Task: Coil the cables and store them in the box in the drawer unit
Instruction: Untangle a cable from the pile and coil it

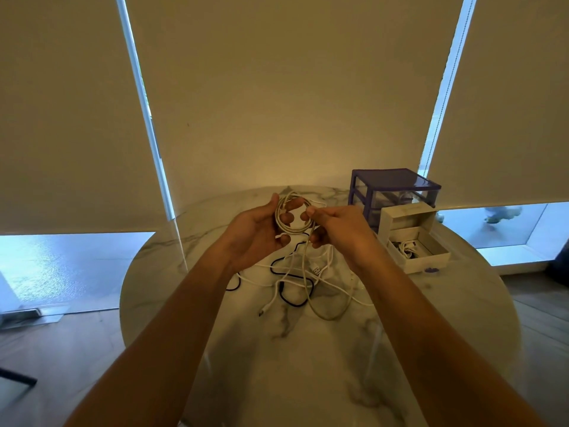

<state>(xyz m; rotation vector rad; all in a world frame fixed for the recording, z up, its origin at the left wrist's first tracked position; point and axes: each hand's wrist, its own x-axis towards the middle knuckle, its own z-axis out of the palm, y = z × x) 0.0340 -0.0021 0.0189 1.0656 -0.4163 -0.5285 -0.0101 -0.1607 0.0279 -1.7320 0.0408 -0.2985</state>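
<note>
The left hand (257,232) grips the coiled off-white cable (291,218); the right hand (340,231) pinches its loose strand just beside.

white and black cables (295,272) on grey-veined white marble table (277,365), purple drawer unit (394,186), white box (412,241)

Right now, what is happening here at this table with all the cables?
A person is coiling a white cable above the table. The left hand holds the coil, and the right hand pinches the loose end. More white and black cables lie tangled below. At the right, an open box holding a cable stands before the purple drawer unit.
</note>
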